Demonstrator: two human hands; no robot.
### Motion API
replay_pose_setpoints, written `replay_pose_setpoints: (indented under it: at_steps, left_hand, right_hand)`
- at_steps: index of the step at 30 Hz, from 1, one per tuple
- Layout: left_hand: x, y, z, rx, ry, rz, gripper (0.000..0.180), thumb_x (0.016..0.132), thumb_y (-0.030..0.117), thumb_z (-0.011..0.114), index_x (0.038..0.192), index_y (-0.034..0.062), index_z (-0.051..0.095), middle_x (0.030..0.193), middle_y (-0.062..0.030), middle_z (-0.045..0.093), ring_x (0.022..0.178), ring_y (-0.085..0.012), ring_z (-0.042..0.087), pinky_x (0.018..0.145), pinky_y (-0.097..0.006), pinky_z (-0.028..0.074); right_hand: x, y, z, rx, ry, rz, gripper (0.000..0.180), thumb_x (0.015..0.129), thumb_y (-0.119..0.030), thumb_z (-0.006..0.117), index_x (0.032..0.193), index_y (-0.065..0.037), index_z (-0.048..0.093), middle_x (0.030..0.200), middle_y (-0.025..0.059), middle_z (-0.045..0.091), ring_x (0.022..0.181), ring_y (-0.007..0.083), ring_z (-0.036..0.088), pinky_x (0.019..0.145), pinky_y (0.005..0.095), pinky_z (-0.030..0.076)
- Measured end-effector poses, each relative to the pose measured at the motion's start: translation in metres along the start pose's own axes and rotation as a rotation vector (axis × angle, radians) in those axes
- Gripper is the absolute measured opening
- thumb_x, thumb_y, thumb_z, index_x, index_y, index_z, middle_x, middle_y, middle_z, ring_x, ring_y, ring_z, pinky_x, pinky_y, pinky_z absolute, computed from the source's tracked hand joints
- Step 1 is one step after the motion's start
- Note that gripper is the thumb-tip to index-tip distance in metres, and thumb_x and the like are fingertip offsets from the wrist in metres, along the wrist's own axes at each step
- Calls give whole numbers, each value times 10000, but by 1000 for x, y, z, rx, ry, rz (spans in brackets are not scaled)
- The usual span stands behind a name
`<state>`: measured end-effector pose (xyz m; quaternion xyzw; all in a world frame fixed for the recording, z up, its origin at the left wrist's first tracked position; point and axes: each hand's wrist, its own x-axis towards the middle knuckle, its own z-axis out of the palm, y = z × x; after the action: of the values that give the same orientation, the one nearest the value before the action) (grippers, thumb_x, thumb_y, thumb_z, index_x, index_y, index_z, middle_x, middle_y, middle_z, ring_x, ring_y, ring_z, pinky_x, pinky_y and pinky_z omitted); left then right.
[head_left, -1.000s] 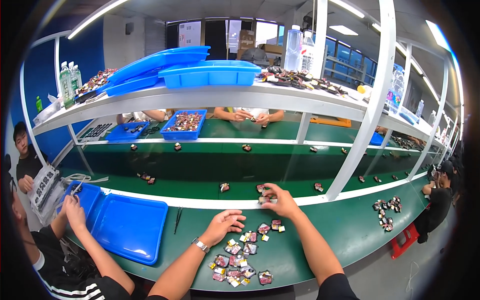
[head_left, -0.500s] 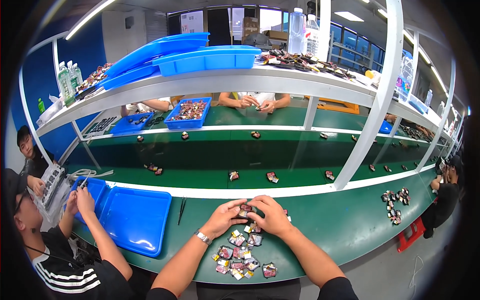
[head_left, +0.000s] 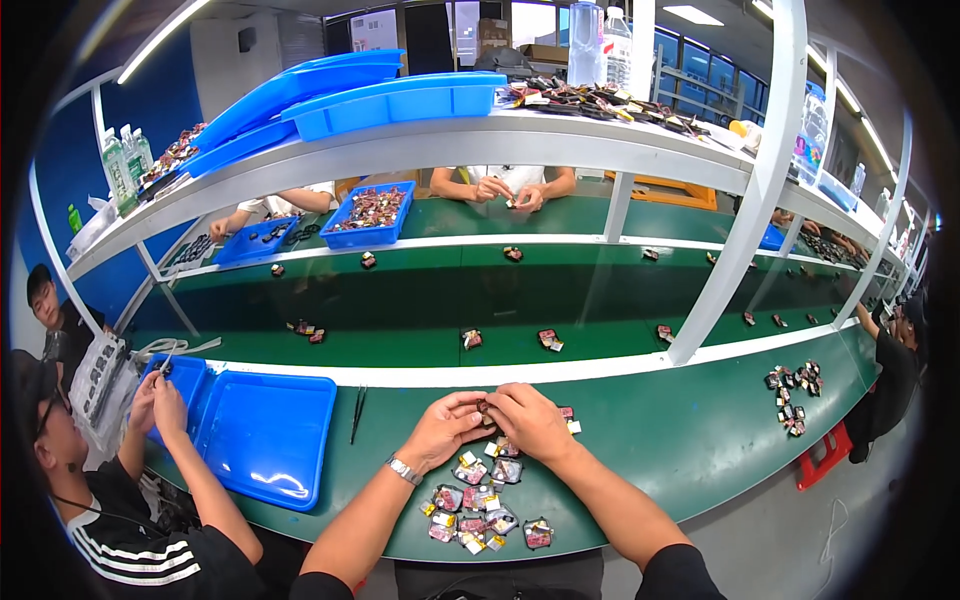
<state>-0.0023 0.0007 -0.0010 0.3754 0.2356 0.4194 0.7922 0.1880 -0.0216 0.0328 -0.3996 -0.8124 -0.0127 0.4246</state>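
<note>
My left hand (head_left: 443, 432) and my right hand (head_left: 532, 424) meet above the green bench, both closed on one small electronic module (head_left: 486, 414) with a dark casing. Fingers cover most of it. Just below them lies a loose cluster of similar modules (head_left: 476, 500), with red boards, black frames and white and yellow tabs. Another module (head_left: 571, 419) rests beside my right hand, partly hidden by it. To the left of my left hand, black tweezers (head_left: 358, 414) lie on the bench.
An empty blue tray (head_left: 268, 435) sits at the left, near a co-worker's hands (head_left: 156, 405). More modules (head_left: 794, 392) lie far right. Beyond a white rail, spaced modules (head_left: 550, 341) rest on a green belt. A white post (head_left: 742, 200) and shelf (head_left: 420, 150) stand ahead.
My right fingers have curled further over the module, and its red face has turned out of sight. The belt modules have shifted slightly right. The whole view has tilted a little.
</note>
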Motion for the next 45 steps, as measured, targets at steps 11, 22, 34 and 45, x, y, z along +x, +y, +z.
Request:
replay_pose_setpoints:
  at_steps: [11,22,34,45]
  left_hand:
    - [1,0,-7,-97,-51,1,373,914,28,597,1272,0,496,1197,-125,591,1105,-233,599,960,-412,529]
    - [-1,2,0,-53,-24,25,369,927,17,572,1283,-15,476,1187,-129,598,1080,-224,612,942,-381,539]
    - [0,-3,10,242,38,92,321,952,-19,490,1272,-34,479,1168,-129,609,1065,-192,615,916,-333,543]
    - [2,-4,12,324,23,82,321,944,-36,483,1265,-37,484,1190,-131,593,1057,-186,614,893,-313,552]
  right_hand:
    - [-1,1,-1,-82,-3,-135,203,746,-67,691,945,-61,650,927,47,608,839,219,630,674,322,540]
    - [3,-1,-9,40,-25,-78,234,715,-65,719,940,-69,653,1010,60,603,900,244,609,733,355,526]
    - [3,5,-9,0,-123,-97,181,734,-87,701,898,-66,627,1148,96,573,1052,289,569,873,392,488]
    - [-4,16,-5,89,-176,-46,193,718,-85,731,903,-82,676,1143,87,589,1087,288,556,907,393,479]
